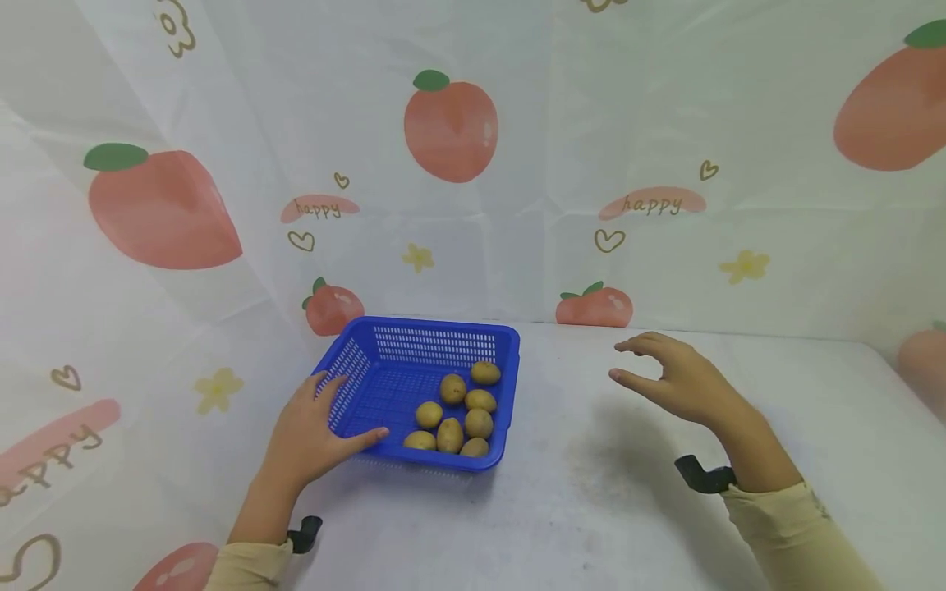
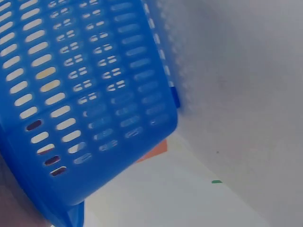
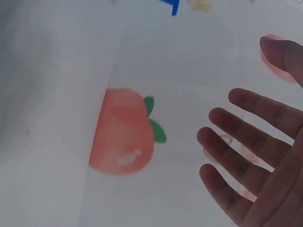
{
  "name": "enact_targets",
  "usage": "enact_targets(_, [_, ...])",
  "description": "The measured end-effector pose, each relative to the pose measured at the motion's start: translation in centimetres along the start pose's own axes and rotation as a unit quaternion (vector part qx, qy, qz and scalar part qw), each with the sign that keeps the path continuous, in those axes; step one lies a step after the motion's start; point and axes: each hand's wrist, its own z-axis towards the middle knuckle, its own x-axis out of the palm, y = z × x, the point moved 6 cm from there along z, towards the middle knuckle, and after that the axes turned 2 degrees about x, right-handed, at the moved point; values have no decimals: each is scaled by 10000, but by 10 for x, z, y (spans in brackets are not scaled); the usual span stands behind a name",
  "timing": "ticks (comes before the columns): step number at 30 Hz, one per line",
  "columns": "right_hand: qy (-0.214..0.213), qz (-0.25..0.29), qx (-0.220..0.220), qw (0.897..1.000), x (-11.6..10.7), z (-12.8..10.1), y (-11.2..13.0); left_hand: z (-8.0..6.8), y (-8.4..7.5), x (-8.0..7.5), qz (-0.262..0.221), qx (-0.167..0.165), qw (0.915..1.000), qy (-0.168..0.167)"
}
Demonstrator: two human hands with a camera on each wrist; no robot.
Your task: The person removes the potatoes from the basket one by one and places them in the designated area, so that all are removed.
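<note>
L hand (image 1: 310,435) grips near-left corner of blue basket (image 1: 443,338), thumb over the rim; basket w/ potatoes (image 1: 460,410) sits on white table (image 1: 591,509). R hand (image 1: 676,377) hovers apart, fingers relaxed, holding nothing.

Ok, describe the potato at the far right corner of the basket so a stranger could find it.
On the white table, left of centre, sits a blue basket whose near left corner the left hand grips. Its potatoes cluster on the right side. The one meant lies farthest back, nearest the far wall, beyond all the others.
</note>
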Motion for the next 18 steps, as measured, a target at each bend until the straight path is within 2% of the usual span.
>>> enact_targets(12, [317, 410, -614, 9968, 22, 54, 61, -2, 7, 8, 49, -61, 10000, -22])
enact_targets(18, [382, 547, -1080, 9919, 27, 75, 95, -4, 7, 11, 141, -117, 9998, 48])
